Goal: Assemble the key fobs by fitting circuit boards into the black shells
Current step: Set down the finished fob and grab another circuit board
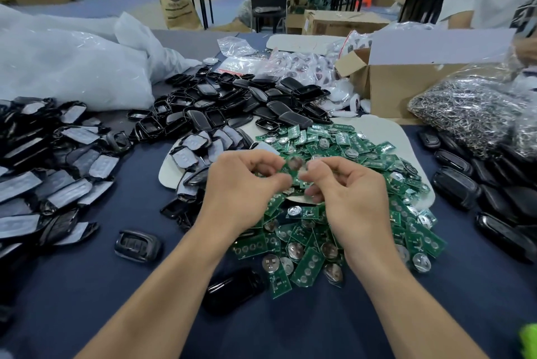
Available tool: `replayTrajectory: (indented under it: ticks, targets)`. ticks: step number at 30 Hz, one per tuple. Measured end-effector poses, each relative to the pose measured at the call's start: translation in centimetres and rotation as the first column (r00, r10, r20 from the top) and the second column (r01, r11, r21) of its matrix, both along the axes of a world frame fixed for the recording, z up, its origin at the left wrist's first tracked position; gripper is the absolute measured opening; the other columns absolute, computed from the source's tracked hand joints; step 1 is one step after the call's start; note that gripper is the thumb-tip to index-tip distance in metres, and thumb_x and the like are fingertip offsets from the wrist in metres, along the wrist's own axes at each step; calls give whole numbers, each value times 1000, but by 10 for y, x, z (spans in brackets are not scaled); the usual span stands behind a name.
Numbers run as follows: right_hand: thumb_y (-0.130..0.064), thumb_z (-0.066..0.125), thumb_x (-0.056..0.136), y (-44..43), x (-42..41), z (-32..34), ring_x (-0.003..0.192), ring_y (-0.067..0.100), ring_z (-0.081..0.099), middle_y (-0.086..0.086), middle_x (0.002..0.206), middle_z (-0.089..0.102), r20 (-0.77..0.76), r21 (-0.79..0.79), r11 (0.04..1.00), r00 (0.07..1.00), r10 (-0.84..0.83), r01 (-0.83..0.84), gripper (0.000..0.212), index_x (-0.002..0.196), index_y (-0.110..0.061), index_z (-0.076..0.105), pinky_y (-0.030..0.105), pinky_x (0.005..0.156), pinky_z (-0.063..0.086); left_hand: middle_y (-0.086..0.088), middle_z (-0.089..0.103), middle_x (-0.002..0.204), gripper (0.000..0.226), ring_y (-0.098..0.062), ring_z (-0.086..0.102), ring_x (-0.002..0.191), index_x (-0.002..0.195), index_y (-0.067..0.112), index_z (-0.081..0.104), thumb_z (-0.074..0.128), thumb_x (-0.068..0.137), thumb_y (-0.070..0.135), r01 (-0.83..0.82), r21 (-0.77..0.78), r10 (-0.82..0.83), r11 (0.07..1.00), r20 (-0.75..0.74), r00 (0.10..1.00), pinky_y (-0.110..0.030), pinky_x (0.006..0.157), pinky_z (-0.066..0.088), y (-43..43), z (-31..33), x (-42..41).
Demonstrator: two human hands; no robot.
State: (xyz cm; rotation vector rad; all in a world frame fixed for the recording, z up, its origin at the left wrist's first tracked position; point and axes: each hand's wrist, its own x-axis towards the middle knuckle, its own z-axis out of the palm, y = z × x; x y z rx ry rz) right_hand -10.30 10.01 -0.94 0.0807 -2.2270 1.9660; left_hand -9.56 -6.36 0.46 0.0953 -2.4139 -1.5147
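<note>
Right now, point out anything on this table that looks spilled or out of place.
The green circuit boards spill off their white mat onto the blue cloth. A lone black shell lies on the cloth and a glossy black shell against the boards, both apart from the shell heaps. No visible damage.

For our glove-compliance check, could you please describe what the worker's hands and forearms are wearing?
Nothing is worn: the left hand and right hand are gloveless, with no rings, watch or wristband visible, and both forearms are bare, with no sleeve in view.
</note>
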Motion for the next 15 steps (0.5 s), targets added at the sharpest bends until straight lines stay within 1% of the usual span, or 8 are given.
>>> replayTrajectory:
  ticks: [2,5,8,9,11,12,13,15]
  targets:
    - [-30,74,93,-2,-2,3,73,0,72,-20,85,77,-13,146,989,999,-35,37,7,93,-36,78,15,67,55,19,72,71,28,5,63,62,78,44,74,86,80,19,-91,97,90,991,8,996,-11,61,50,-5,0,-4]
    - [-21,70,94,-14,-18,7,72,-9,68,-24,105,75,-11,330,944,1000,10,-6,26,114,-37,75,0,60,46,8,74,77,28,-11,70,79,71,33,69,71,88,11,-78,301,63,950,60,996,-39,85,62,-17,4,-11]
    - [-11,61,98,-29,-55,13,46,-3,55,-12,128,68,-52,471,881,996,68,-36,39,132,-29,67,9,48,45,2,76,80,31,-11,74,83,80,22,64,59,95,-4,-11,437,-35,899,97,995,-30,81,62,-22,4,-13]
    - [-7,57,99,-34,-71,17,49,0,56,-6,131,68,-60,529,848,995,85,-40,42,134,-27,66,17,50,49,1,77,80,28,-14,74,80,86,18,63,57,96,-7,-21,438,-37,899,123,992,-29,76,62,-23,3,-14]
    - [-1,51,94,-47,-106,23,88,21,71,5,135,68,-54,701,712,992,117,-45,51,136,-26,65,38,78,59,-1,77,79,24,-19,75,69,100,13,64,53,97,-8,-66,433,-8,899,168,986,-28,64,62,-24,2,-13]
    - [0,51,91,-56,-122,24,111,29,67,8,138,67,-43,796,603,989,141,-51,55,138,-25,64,42,94,56,-2,78,79,25,-20,75,67,104,12,65,52,98,-8,-89,439,12,894,176,984,-28,60,61,-24,1,-14]
    - [-1,51,90,-64,-135,24,124,33,60,9,139,65,-31,872,487,985,169,-56,56,139,-25,63,42,102,51,-2,78,80,27,-21,76,68,106,13,68,52,99,-7,-104,449,27,887,175,984,-28,60,60,-25,0,-15]
    - [-8,54,93,-80,-151,17,128,33,54,8,134,66,-41,941,337,980,196,-28,44,133,-23,67,40,102,46,-4,78,82,28,-22,77,72,104,15,72,50,102,-3,-106,472,32,875,161,986,-28,64,61,-25,-1,-16]
